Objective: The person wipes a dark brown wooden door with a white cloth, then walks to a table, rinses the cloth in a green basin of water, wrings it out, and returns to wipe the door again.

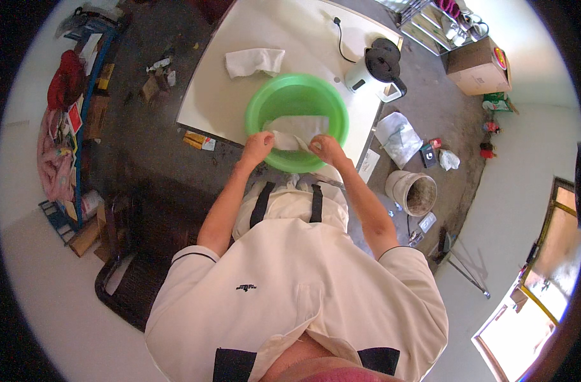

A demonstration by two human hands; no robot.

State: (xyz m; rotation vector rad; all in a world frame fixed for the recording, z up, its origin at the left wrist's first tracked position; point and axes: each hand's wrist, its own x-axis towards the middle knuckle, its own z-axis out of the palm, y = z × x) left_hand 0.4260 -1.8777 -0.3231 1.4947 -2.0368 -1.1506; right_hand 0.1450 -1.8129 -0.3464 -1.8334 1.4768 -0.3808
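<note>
A green plastic basin (297, 82) sits at the front edge of a white table (214, 98). Inside its rim a thin white cloth (302, 125) is spread, its near edge gathered or folded over. My left hand (259, 147) pinches the cloth's near left part between thumb and fingers. At the near right, my right hand (328, 149) grips the same edge. Both hands are over the near side of the basin. Whether there is water under the cloth is hard to tell. Another white cloth (254, 62) lies on the table beyond the basin.
An electric kettle (367, 71) stands right of the basin, near a black-plugged cord (340, 40). On the floor at right are a plastic bag (398, 138) and a dirty bucket (398, 186). A dark chair (142, 281) is at my left, beside a loaded shelf (87, 129).
</note>
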